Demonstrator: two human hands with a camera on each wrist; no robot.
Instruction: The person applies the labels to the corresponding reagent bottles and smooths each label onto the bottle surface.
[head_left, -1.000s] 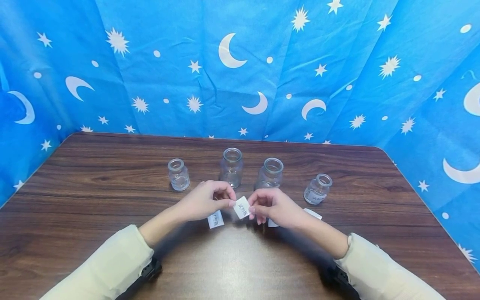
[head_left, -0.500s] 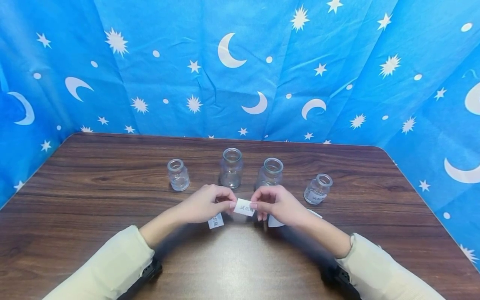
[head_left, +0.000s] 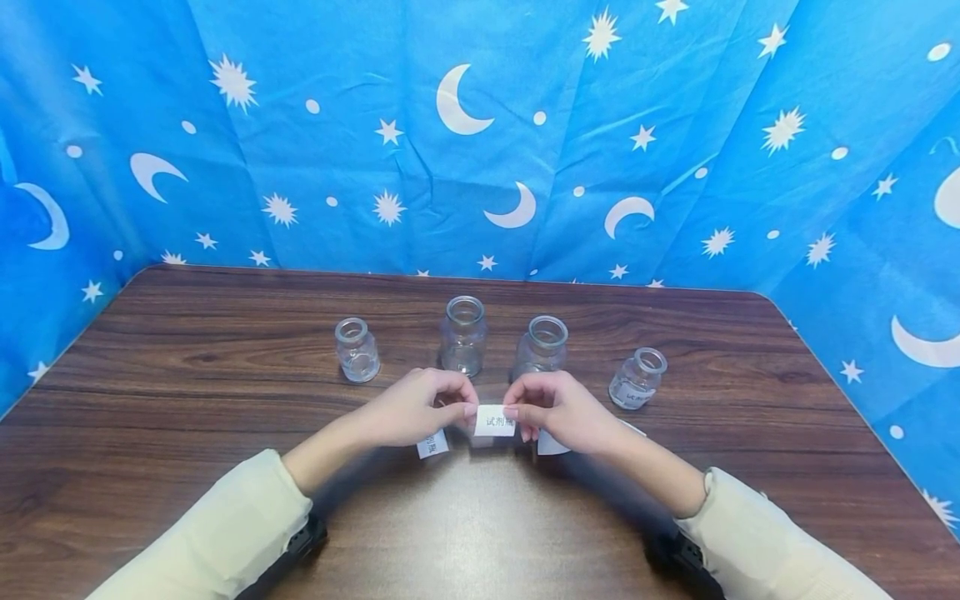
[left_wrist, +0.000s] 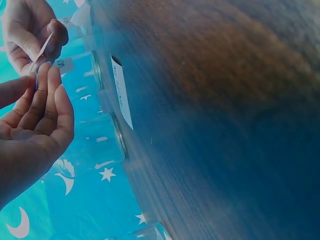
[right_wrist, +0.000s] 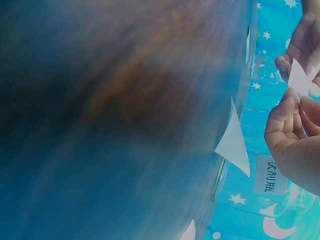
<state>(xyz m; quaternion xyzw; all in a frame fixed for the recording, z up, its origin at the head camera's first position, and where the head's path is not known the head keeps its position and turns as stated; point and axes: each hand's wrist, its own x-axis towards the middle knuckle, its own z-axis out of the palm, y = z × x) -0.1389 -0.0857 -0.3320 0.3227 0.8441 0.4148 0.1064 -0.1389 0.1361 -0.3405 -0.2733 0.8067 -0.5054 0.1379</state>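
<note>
Held label (head_left: 493, 421): was spread between both hands, seemingly a little above the worktop (head_left: 187, 375), nearer to the near edge than the jars. Showed its printed characters; was probably taken by the sides to leave most of the writing uncovered and to avoid folding.

Left hand (head_left: 408, 410): pinched the left side of the held label with thumb and forefinger, tips closed on the paper.

Right hand (head_left: 566, 412): pinched the opposite side in the same way, covering part of the last character; likely matched the left hand for a level paper.

Loose label (head_left: 432, 445): lay on the worktop, partly hidden by the left hand; looked curled in the left wrist view.

White paper (head_left: 552, 444): lay below the right hand and showed again toward the right edge; could not tell whether one piece or two.

Labelled jar (head_left: 634, 381): stood nearest to the right edge, with a similar label turned to the near edge, perhaps for easy reading.

Small jar (head_left: 357, 354), tall jar (head_left: 462, 337), wide jar (head_left: 542, 346): stood upright toward the far edge, well apart, probably for leaving room to the hands.
</note>
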